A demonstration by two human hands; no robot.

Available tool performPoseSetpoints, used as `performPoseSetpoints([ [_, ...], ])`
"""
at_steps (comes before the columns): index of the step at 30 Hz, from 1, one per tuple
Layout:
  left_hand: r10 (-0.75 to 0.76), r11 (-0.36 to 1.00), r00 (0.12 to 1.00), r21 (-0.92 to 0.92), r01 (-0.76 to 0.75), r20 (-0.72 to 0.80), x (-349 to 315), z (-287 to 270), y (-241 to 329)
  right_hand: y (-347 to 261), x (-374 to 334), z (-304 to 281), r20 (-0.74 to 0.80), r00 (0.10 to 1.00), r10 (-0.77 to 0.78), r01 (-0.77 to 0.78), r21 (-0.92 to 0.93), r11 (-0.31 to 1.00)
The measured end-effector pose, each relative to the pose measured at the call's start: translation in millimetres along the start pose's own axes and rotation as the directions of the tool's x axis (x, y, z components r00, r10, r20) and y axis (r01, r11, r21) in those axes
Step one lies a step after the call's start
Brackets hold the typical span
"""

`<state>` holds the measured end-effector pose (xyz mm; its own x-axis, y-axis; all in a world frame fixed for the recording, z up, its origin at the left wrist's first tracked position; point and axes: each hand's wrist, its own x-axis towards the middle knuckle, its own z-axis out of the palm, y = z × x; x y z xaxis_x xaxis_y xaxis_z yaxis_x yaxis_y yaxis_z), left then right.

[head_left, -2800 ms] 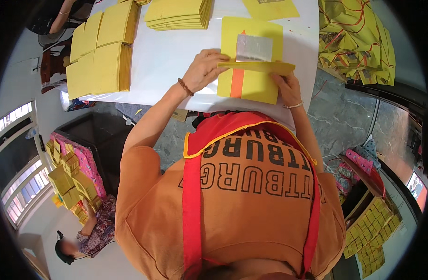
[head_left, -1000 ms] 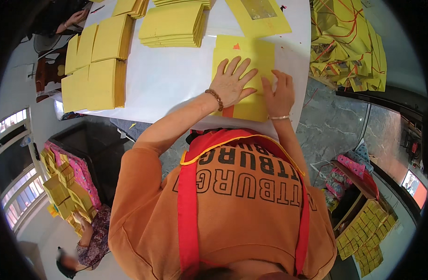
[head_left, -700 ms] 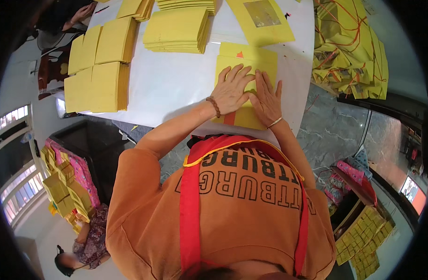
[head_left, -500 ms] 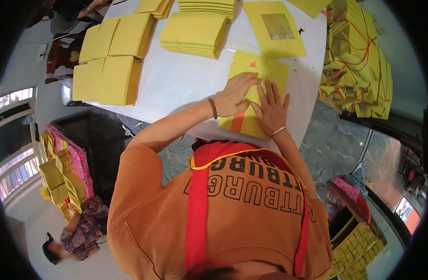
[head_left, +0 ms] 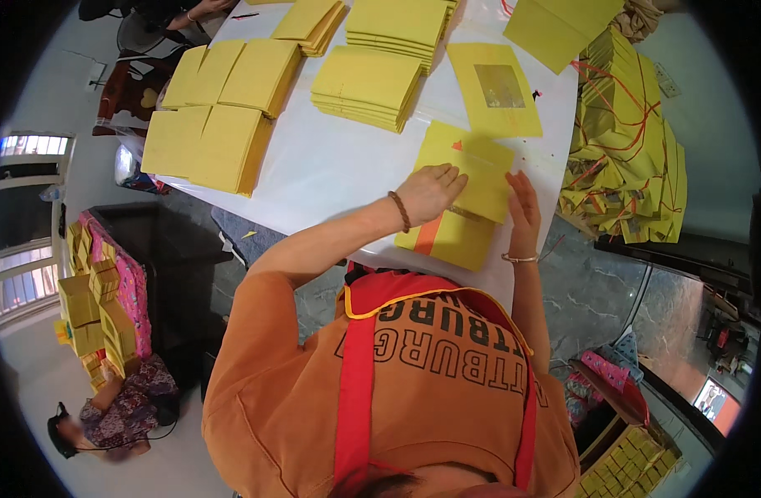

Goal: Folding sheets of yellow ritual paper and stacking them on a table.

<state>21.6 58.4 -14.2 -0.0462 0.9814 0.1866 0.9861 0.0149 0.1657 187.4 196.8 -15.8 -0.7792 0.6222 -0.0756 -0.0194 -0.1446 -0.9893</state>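
Observation:
In front of me on the table lies a yellow paper piece [head_left: 459, 241] with an orange strip near its lower left and a small orange mark near its top. A folded yellow panel [head_left: 486, 195] covers its middle and right. My left hand [head_left: 430, 192], with a brown beaded bracelet, rests on the panel's left side, its fingers bent and closed against the paper. Beside the panel's right edge stands my right hand [head_left: 523, 207], wearing a light bangle, its fingers stretched and holding nothing.
Stacks of yellow paper pieces [head_left: 368, 83] stand on the white table [head_left: 301, 178]. A yellow piece with a clear window [head_left: 492, 91] lies beyond my work. Bundles tied with orange string [head_left: 625, 149] are at the right. Another person [head_left: 127, 411] sits at lower left.
My right hand has moved off the paper to its right edge. A folded panel's lower edge now shows across the piece. The left hand's fingers have curled in. The view has shifted a little.

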Motion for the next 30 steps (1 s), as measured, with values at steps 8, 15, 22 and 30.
performPoseSetpoints([
  [8, 0.020, 0.985, 0.830, 0.152, 0.078, -0.557, -8, -91, -121, -4, -24, -3, -0.218, 0.973, -0.076, 0.070, -0.036, 0.997],
  [15, -0.228, 0.950, 0.942, 0.157, 0.271, -0.248, -30, -37, -190, 4, -23, 21, -0.097, 0.989, -0.115, 0.092, -0.216, 0.972],
  [22, -0.174, 0.950, 0.984, 0.270, 0.158, 0.034, -11, -65, -201, 2, -8, 37, -0.011, 0.987, -0.160, 0.146, -0.348, 0.926],
  [30, -0.218, 0.925, 0.966, 0.345, 0.158, 0.142, 1, -84, -190, -11, 25, 77, 0.388, 0.873, -0.295, 0.481, -0.587, 0.651],
])
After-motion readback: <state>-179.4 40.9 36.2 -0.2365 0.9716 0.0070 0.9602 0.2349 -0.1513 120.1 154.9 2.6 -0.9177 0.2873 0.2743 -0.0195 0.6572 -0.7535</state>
